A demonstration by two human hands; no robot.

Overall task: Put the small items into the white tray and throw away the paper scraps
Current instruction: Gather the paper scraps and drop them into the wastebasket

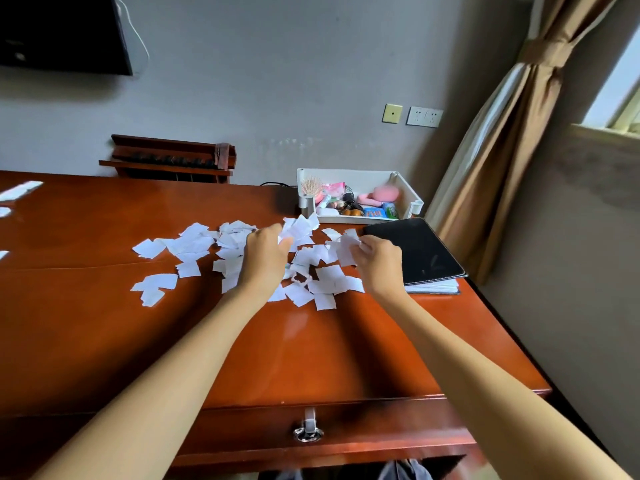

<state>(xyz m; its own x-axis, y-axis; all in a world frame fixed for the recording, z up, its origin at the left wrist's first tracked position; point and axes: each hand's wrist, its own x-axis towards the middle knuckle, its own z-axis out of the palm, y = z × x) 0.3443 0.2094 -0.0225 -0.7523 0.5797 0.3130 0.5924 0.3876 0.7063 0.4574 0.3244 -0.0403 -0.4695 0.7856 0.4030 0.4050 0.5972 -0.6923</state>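
Note:
Several white paper scraps (188, 245) lie scattered over the middle of the red-brown desk (311, 344). My left hand (265, 252) is over the pile, fingers closed on a bunch of scraps (298, 227) held up near the tray. My right hand (377, 261) pinches more scraps (346, 247) just left of the black folder. The white tray (412, 197) stands at the desk's back right and holds small items: a hairbrush (311, 187), a pink toy (381, 195), a blue packet (374, 213) and others.
A black folder (419, 251) on papers lies at the right edge beside my right hand. A dark wooden rack (173, 159) stands against the wall. A drawer with a metal ring pull (308, 433) faces me. A curtain (498, 140) hangs at the right.

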